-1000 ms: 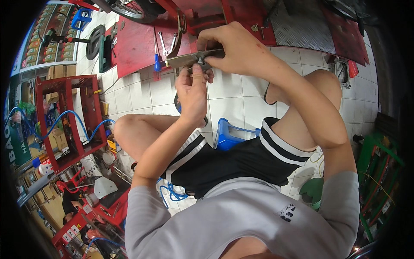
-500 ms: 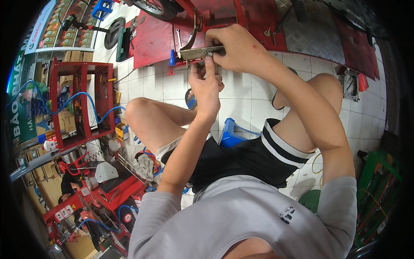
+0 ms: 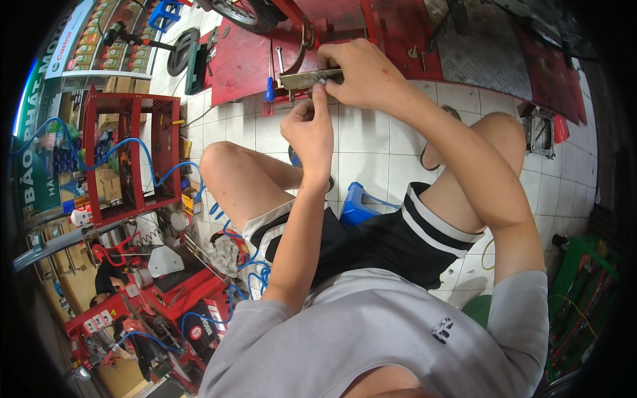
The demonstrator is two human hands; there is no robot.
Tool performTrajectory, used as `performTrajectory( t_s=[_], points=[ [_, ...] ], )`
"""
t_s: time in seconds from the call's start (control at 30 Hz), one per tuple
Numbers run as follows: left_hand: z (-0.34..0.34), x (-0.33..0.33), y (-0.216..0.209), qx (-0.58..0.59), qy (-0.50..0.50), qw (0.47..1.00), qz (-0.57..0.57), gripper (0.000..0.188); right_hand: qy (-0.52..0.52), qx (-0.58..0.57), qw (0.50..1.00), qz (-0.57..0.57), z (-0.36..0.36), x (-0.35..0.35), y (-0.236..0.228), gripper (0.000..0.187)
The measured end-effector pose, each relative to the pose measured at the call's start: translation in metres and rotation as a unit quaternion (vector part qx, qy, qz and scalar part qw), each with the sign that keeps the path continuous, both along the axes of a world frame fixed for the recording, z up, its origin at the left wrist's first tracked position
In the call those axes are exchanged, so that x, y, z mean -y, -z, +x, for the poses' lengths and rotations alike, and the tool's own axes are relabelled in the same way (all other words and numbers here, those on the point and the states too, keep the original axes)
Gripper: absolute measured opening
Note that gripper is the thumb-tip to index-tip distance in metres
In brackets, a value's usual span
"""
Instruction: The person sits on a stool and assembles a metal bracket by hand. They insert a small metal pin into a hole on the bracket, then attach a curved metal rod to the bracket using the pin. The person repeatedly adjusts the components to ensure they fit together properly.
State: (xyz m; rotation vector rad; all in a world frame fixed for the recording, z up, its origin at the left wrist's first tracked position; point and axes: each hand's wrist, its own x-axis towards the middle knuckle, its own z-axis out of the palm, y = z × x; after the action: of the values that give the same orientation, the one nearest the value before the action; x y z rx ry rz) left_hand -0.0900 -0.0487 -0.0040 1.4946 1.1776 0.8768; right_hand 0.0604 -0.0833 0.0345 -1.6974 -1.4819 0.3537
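Observation:
My right hand (image 3: 361,74) grips a flat metal bracket (image 3: 302,80) by its right end, fingers over the top and thumb below. A small bolt or nut (image 3: 323,81) shows at the bracket's near face. Just below it is my left hand (image 3: 308,126), with one digit stretched up to the bolt and the other fingers curled in. Whether those curled fingers hold anything is hidden. The bracket is beside a curved metal part (image 3: 306,43) on the red motorcycle frame (image 3: 286,14).
A blue-handled screwdriver (image 3: 270,90) and a wrench (image 3: 279,58) lie on the red platform (image 3: 239,63), left of the bracket. A motorcycle wheel (image 3: 245,12) stands behind. Left are a red rack (image 3: 89,159) and blue hose (image 3: 142,159). Between my legs is a blue stool (image 3: 355,204).
My left hand has shifted slightly down and left, its fingers curling in more, while one digit stays near the bolt. My right hand keeps its grip on the bracket. The view has turned a little.

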Motion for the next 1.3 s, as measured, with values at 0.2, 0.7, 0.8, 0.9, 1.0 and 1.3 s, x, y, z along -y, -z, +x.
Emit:
performTrajectory(
  t_s=[0.2,0.7,0.8,0.9,1.0,1.3],
  points=[
    [0.012,0.006,-0.006,0.109,0.013,0.978,0.18,0.01,0.003,0.002,1.0,0.01,-0.002,0.0,0.0,0.024],
    [0.004,-0.005,-0.023,0.022,0.062,0.956,0.284,0.013,-0.039,-0.011,0.998,0.044,0.005,0.001,0.006,0.025],
    [0.001,-0.008,-0.022,-0.026,0.077,0.937,0.34,0.013,-0.051,-0.012,0.998,0.044,0.005,0.003,0.005,0.026],
    [0.001,-0.013,-0.022,-0.05,0.099,0.897,0.428,0.014,-0.051,-0.02,0.998,0.037,0.005,0.005,0.005,0.027],
    [-0.003,-0.018,-0.025,-0.063,0.117,0.872,0.472,0.015,-0.049,-0.025,0.998,0.044,0.004,0.006,0.005,0.027],
    [-0.005,-0.022,-0.017,-0.067,0.091,0.874,0.473,0.015,-0.05,-0.016,0.996,0.065,0.003,0.006,0.009,0.026]
  ],
)
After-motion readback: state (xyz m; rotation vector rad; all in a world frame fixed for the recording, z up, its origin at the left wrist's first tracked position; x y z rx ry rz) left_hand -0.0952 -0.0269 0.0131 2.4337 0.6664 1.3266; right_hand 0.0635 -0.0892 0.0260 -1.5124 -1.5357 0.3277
